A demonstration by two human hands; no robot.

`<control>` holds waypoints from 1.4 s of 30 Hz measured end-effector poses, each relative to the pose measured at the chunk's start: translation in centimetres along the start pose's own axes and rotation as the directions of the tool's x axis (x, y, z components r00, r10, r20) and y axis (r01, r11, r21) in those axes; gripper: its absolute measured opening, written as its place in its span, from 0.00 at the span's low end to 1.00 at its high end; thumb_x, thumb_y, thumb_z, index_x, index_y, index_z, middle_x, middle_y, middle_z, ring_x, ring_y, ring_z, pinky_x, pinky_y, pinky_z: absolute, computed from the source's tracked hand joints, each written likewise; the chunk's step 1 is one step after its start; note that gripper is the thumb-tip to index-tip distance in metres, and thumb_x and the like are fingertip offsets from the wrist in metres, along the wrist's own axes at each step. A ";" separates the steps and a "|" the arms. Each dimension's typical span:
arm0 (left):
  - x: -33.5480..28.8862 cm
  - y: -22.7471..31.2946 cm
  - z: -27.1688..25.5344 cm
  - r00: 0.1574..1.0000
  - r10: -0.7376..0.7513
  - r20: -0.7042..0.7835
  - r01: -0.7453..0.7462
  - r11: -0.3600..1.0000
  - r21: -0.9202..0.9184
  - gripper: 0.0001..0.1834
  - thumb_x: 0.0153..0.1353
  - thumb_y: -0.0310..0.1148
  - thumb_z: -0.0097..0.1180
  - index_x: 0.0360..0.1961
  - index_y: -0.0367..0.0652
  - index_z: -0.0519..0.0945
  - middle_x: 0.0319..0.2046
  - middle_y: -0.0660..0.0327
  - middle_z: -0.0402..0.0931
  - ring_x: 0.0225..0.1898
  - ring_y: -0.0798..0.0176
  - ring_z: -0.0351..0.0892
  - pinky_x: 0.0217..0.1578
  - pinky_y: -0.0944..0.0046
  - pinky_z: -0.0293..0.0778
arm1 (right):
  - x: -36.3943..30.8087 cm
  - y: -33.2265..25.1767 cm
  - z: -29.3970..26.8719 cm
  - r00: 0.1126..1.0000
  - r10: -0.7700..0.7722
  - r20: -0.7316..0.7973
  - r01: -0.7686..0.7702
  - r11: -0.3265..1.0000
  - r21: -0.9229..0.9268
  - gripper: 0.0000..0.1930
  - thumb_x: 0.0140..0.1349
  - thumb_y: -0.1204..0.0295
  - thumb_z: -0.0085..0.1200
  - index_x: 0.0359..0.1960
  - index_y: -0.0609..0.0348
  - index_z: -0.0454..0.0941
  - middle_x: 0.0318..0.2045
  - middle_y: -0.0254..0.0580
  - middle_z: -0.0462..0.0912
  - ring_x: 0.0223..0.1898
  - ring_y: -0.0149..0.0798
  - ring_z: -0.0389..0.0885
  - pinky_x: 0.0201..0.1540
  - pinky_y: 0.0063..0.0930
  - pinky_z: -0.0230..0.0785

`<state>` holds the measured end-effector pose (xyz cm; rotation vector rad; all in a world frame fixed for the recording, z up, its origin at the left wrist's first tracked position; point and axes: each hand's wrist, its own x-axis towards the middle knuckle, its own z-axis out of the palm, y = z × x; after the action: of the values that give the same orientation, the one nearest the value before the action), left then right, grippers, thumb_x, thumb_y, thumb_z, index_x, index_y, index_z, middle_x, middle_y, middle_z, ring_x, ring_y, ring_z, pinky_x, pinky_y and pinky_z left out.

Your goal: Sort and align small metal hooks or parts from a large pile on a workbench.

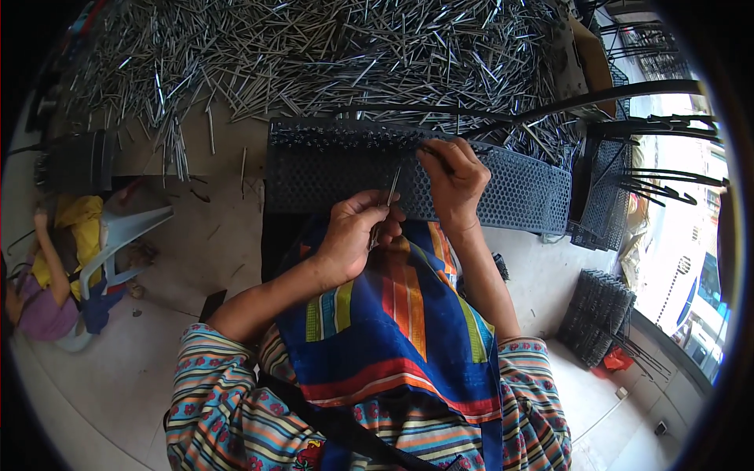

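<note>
A dark perforated tray [503, 184] lies across my lap, full of small round holes. Along its far left edge, many short shiny pieces [338, 140] stand in or on the holes. My left hand [353, 235] is closed around a few thin metal rods [394, 184], whose ends stick up past the thumb and below the fingers. Over the tray's far edge, my right hand [455, 180] is pinched with the fingertips pointing left. Whatever lies between those fingertips is too small and dark to make out.
Beyond the tray, a large heap of thin metal rods [314, 55] covers the workbench. Curved black bars [613, 94] jut in at the right. A stack of black mesh pieces [597, 318] stands on the floor at right. Another person [59, 267] sits at far left by a pale plastic chair [129, 235].
</note>
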<state>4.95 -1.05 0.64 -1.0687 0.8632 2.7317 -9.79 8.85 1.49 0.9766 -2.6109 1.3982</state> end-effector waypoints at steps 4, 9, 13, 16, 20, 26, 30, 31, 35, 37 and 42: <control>0.0 0.1 0.1 1.000 -0.026 -0.002 0.026 1.000 0.007 0.13 0.64 0.25 0.46 0.48 0.37 0.77 0.32 0.60 0.79 0.27 0.70 0.75 0.29 0.71 0.70 | 0.1 0.1 0.1 1.000 -0.012 -0.012 0.012 1.000 0.015 0.06 0.49 0.81 0.62 0.31 0.64 0.83 0.23 0.39 0.79 0.23 0.30 0.77 0.27 0.22 0.67; 0.2 0.2 0.2 0.997 0.066 0.030 -0.065 0.997 -0.035 0.10 0.64 0.25 0.47 0.44 0.40 0.79 0.30 0.61 0.80 0.27 0.71 0.77 0.28 0.73 0.72 | 1.1 -0.2 -0.2 0.997 -0.021 0.076 0.027 0.997 -0.074 0.05 0.50 0.80 0.62 0.30 0.63 0.83 0.22 0.40 0.78 0.21 0.32 0.77 0.26 0.22 0.67; 0.1 0.2 0.4 0.998 0.061 0.013 -0.061 0.998 -0.020 0.10 0.64 0.25 0.47 0.44 0.40 0.78 0.30 0.61 0.80 0.26 0.72 0.77 0.28 0.73 0.72 | 0.5 0.2 -0.2 0.998 -0.036 0.057 0.038 0.999 -0.025 0.05 0.50 0.78 0.62 0.30 0.63 0.82 0.23 0.41 0.80 0.21 0.33 0.78 0.25 0.23 0.68; 0.1 0.1 0.3 0.998 0.055 0.028 -0.054 0.998 -0.024 0.11 0.64 0.25 0.47 0.45 0.39 0.78 0.30 0.61 0.80 0.26 0.72 0.77 0.28 0.73 0.72 | 0.3 0.2 0.1 0.999 -0.039 -0.032 0.039 0.999 -0.011 0.05 0.50 0.79 0.62 0.31 0.63 0.82 0.24 0.42 0.81 0.22 0.34 0.80 0.26 0.23 0.69; 0.3 0.1 0.4 0.997 0.055 0.046 -0.054 0.998 -0.019 0.11 0.64 0.25 0.47 0.45 0.40 0.78 0.31 0.61 0.80 0.26 0.72 0.76 0.28 0.73 0.72 | 0.8 0.7 0.1 1.000 0.005 0.009 -0.004 0.997 -0.074 0.06 0.50 0.79 0.62 0.31 0.62 0.83 0.25 0.42 0.82 0.23 0.35 0.81 0.27 0.23 0.70; 0.6 0.1 0.7 0.999 0.011 0.039 -0.010 1.000 -0.022 0.13 0.64 0.24 0.47 0.48 0.36 0.77 0.32 0.58 0.79 0.28 0.70 0.75 0.30 0.71 0.71 | 0.8 0.9 -0.2 0.999 -0.005 0.037 0.007 0.999 -0.054 0.09 0.52 0.78 0.60 0.37 0.60 0.82 0.28 0.44 0.82 0.25 0.36 0.82 0.27 0.25 0.70; 0.7 0.1 0.6 1.000 -0.004 0.013 0.004 1.000 -0.008 0.12 0.64 0.24 0.47 0.47 0.36 0.78 0.32 0.59 0.79 0.28 0.70 0.75 0.31 0.71 0.72 | 1.1 0.6 -0.5 0.987 -0.129 0.097 0.145 0.973 -0.180 0.12 0.52 0.77 0.60 0.40 0.57 0.82 0.26 0.42 0.81 0.24 0.41 0.81 0.26 0.27 0.70; 0.8 0.2 0.6 1.000 -0.005 0.014 0.005 1.000 -0.004 0.12 0.64 0.24 0.47 0.47 0.36 0.78 0.32 0.59 0.79 0.28 0.70 0.75 0.31 0.71 0.72 | 1.1 0.5 -0.7 0.969 -0.184 0.162 0.220 0.945 -0.241 0.12 0.51 0.76 0.61 0.40 0.55 0.82 0.25 0.41 0.80 0.24 0.43 0.80 0.26 0.28 0.70; 0.9 0.3 0.8 0.999 0.023 0.037 -0.023 1.000 0.004 0.12 0.64 0.24 0.48 0.46 0.37 0.78 0.32 0.59 0.80 0.28 0.70 0.76 0.31 0.71 0.72 | 0.1 0.5 -1.3 0.963 -0.182 0.197 0.236 0.925 -0.297 0.13 0.50 0.74 0.61 0.40 0.56 0.82 0.24 0.41 0.78 0.25 0.46 0.79 0.26 0.29 0.70; 0.8 0.4 1.1 0.998 0.038 0.039 -0.040 0.999 0.029 0.11 0.64 0.24 0.48 0.46 0.37 0.78 0.32 0.59 0.80 0.28 0.71 0.76 0.31 0.71 0.73 | -0.6 0.9 -1.9 0.967 -0.209 0.148 0.240 0.942 -0.234 0.11 0.52 0.74 0.61 0.38 0.60 0.82 0.24 0.39 0.80 0.24 0.38 0.79 0.27 0.27 0.69; 0.8 0.6 2.3 0.991 -0.011 0.132 -0.016 0.980 0.198 0.11 0.65 0.26 0.49 0.45 0.35 0.79 0.34 0.57 0.81 0.28 0.69 0.80 0.30 0.71 0.77 | -1.3 0.6 -2.7 0.746 0.391 0.539 -0.640 0.646 0.417 0.07 0.55 0.74 0.60 0.32 0.66 0.81 0.24 0.34 0.82 0.26 0.21 0.75 0.27 0.22 0.66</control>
<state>2.82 -0.47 1.76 -0.8392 1.0873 2.6144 -9.80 11.77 2.24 0.5453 -2.9774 2.5164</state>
